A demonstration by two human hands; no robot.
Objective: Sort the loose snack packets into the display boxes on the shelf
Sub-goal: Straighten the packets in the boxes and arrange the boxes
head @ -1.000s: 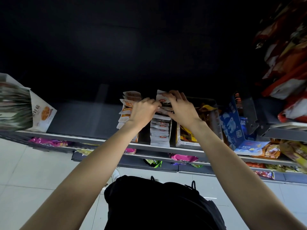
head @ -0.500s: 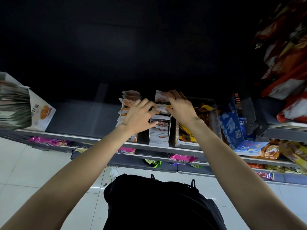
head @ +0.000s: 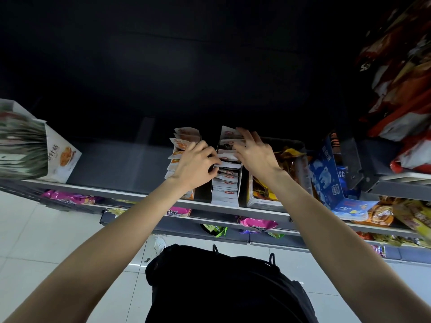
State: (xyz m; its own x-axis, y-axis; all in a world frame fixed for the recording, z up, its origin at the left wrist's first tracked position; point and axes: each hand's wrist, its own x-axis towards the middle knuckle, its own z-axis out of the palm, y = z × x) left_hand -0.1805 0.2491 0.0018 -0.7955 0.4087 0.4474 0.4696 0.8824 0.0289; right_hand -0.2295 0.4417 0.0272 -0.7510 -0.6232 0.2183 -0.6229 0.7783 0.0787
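**Both hands at the white packet row**

The white snack packets (head: 225, 183) stand in a narrow display box (head: 224, 201) at the middle of the shelf (head: 121, 166). The left hand (head: 194, 165) curls its fingers onto the packets from the left, pinching them. The right hand (head: 253, 151) lies spread and relaxed over the far packets. An orange packet row (head: 183, 142) stands just left, a blue carton (head: 331, 173) well to the right.

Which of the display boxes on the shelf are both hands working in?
The middle box of white packets, between the orange-packet box and the clear tub; left hand and right hand touch its packets.
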